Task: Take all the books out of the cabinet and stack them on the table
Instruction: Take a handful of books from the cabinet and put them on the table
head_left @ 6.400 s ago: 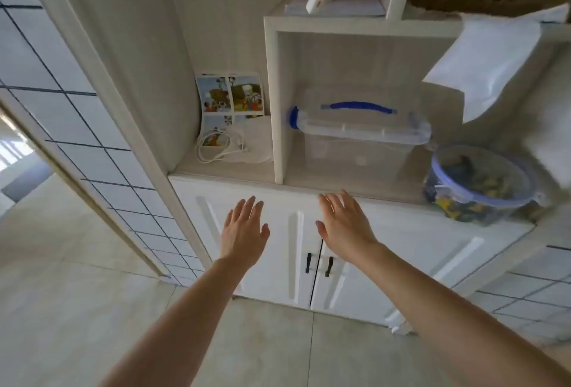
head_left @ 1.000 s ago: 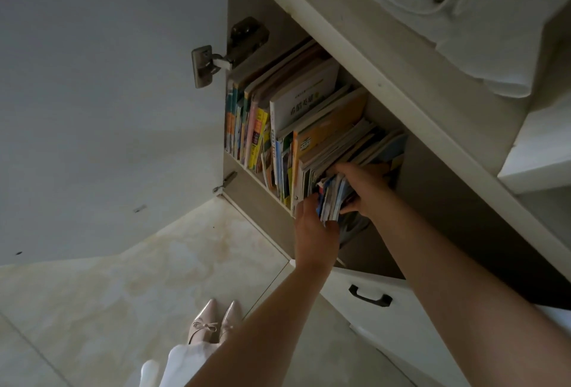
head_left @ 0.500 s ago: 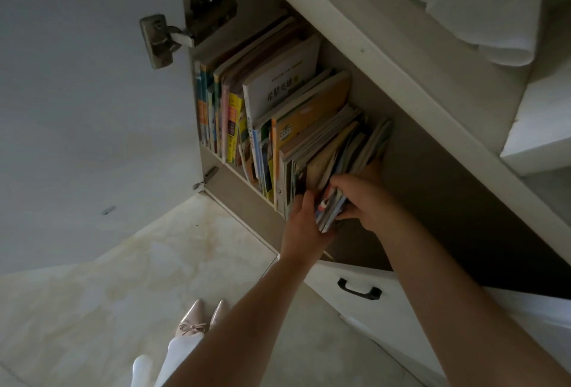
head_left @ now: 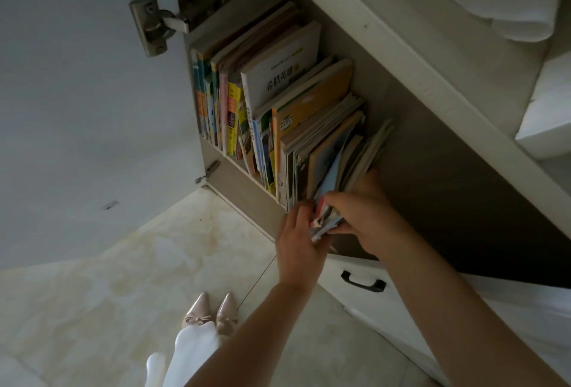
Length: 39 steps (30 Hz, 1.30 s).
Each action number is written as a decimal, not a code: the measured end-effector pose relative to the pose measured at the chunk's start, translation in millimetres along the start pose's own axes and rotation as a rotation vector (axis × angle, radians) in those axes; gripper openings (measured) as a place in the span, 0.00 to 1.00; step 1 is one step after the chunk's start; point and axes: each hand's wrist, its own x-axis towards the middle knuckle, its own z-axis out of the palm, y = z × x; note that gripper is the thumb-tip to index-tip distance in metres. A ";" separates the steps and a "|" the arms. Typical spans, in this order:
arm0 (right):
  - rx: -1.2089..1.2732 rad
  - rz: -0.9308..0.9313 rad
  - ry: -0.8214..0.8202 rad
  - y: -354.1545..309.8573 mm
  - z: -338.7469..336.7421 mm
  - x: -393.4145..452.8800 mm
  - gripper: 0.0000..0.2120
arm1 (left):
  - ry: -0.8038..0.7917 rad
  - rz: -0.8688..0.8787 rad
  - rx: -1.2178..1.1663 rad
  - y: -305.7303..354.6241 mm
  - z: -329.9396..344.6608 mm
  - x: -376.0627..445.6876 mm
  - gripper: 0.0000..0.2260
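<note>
A row of upright books [head_left: 278,102] fills the left part of the open cabinet [head_left: 432,170]; a white-covered one and an orange one stand out. At the right end leans a bundle of thin books [head_left: 349,155]. My right hand [head_left: 361,216] grips this bundle from the right side at its lower corner. My left hand [head_left: 299,241] presses against the bundle's left side at the same corner. The bundle's near edge sticks out past the cabinet's front. The cabinet's right part is dark and nothing shows there.
The cabinet's left door [head_left: 77,108] stands swung open, its metal hinge [head_left: 160,22] at the top. The right door [head_left: 386,309] with a black handle [head_left: 363,281] hangs below my arms. My feet in pink shoes [head_left: 213,312] stand on the tiled floor [head_left: 108,294].
Since the earliest frame, the cabinet doors have been opened and both hands have reached inside. Over the last second the thin bundle has slid a little outward between my hands.
</note>
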 end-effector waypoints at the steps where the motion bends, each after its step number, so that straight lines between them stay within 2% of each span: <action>1: -0.008 0.019 -0.019 3.2 2.8 -4.0 0.39 | 0.009 0.022 0.020 -1.7 -8.8 -3.5 0.21; 4: -0.117 0.026 -0.031 19.0 15.2 -20.7 0.39 | -0.028 0.000 0.002 -15.0 -32.1 -14.1 0.26; 7: -0.306 -0.199 -0.072 36.0 31.6 -36.6 0.46 | -0.096 -0.133 -0.129 -31.6 -41.6 -18.8 0.32; 10: -0.303 -0.354 -0.132 39.4 35.9 -48.9 0.48 | -0.110 -0.186 -0.212 -33.1 -41.1 -16.7 0.29; 12: -0.194 -0.382 -0.230 41.8 30.4 -49.7 0.45 | -0.098 -0.198 -0.214 -36.0 -38.5 -14.9 0.27; 15: -0.116 -0.366 -0.323 38.4 4.0 -43.7 0.31 | -0.085 -0.216 -0.198 -43.6 -37.2 -12.6 0.27; 16: -0.155 -0.406 -0.294 36.9 -7.2 -36.9 0.30 | -0.085 -0.211 -0.191 -46.0 -36.9 -12.0 0.27; 17: -0.228 -0.451 -0.221 36.8 -17.7 -27.5 0.33 | -0.092 -0.206 -0.190 -48.8 -36.7 -11.7 0.27; 20: -0.431 -0.539 0.060 32.5 -30.4 -0.5 0.50 | -0.104 -0.227 -0.189 -55.2 -38.0 -11.3 0.25; 22: -0.434 -0.594 0.081 30.8 -25.6 13.1 0.52 | -0.098 -0.248 -0.170 -62.0 -40.2 -10.4 0.24; 25: -0.477 -0.653 0.006 27.9 -15.3 23.8 0.54 | -0.104 -0.271 -0.139 -75.7 -47.0 -8.9 0.21; 27: -0.422 -0.600 -0.086 25.3 -11.4 28.3 0.52 | -0.103 -0.275 -0.145 -81.9 -51.8 -7.2 0.20; 28: -0.302 -0.514 -0.136 20.8 -8.6 27.8 0.53 | -0.111 -0.277 -0.142 -83.6 -52.7 -5.7 0.19; 30: -0.077 -0.326 -0.131 12.1 -3.5 30.3 0.61 | -0.141 -0.297 -0.134 -83.8 -55.2 -3.1 0.17; 31: -0.075 -0.277 -0.108 8.8 -2.0 31.6 0.63 | -0.154 -0.305 -0.134 -84.8 -56.1 -1.4 0.17; 34: -0.411 -0.296 -0.109 7.8 -3.3 35.3 0.52 | -0.165 -0.312 -0.138 -93.4 -59.4 6.0 0.17; 39: -0.491 -0.422 -0.182 18.4 -11.0 26.7 0.41 | -0.154 -0.304 -0.152 -101.8 -68.4 12.2 0.15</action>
